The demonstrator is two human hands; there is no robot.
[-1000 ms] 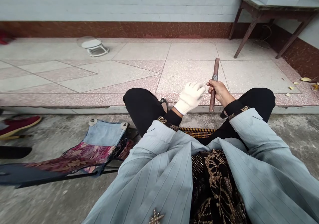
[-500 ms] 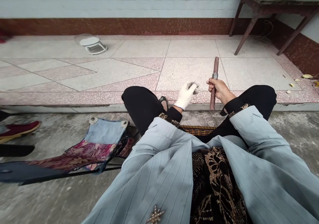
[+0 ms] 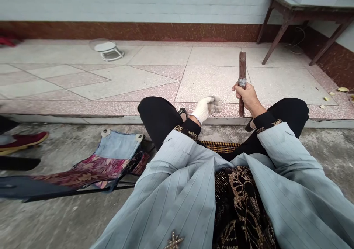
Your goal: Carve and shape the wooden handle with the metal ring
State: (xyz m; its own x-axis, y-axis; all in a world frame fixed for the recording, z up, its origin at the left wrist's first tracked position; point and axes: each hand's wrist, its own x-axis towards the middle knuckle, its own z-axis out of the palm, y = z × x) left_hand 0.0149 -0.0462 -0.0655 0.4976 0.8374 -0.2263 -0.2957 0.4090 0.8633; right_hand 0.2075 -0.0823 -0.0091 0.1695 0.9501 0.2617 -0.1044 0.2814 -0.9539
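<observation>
The reddish-brown, rod-shaped wooden stick, its long axis running 12 to 6 o'clock, is in the bare right hand, fingers curled around it below a silvery, wire-like binding. It lies towards 2 o'clock from the white-gloved left hand, which is apart from it, loosely open, visibly empty. The right hand hides part of the stick; the binding's ends are too small to make out.

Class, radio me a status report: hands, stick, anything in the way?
Right hand bare, gripping stick. Left hand gloved, open, apart from stick. Grey binding round stick, just above grip. No obstruction visible between hands.
</observation>
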